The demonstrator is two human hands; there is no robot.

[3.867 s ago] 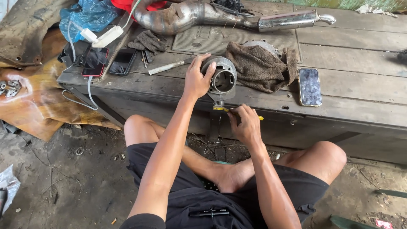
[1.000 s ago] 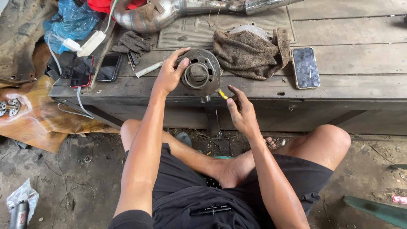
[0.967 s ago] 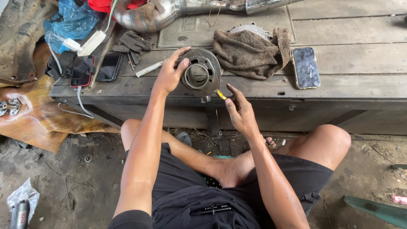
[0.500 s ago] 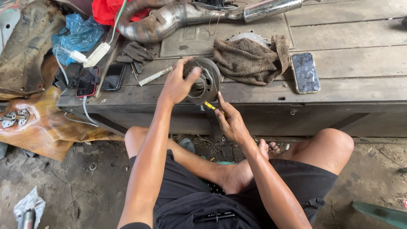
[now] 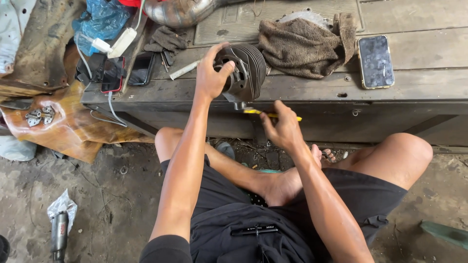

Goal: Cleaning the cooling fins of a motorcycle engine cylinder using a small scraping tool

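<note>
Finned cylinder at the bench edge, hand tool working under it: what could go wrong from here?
1. The finned cylinder sits tilted at the edge of the bench, steadied only by the left hand; it could slip and fall toward the legs.
2. The right hand works a thin yellow-handled tool close under it; a slip could jab fingers.
3. The phone lies nearby and could get knocked.

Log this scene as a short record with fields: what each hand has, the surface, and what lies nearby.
left hand: left hand grips the dark finned metal engine cylinder, tilted at the bench edge
right hand: right hand holds a thin yellow-handled tool under the cylinder
surface: worn grey wooden workbench
nearby: brown crumpled rag, black smartphone, curved metal exhaust pipe
</note>
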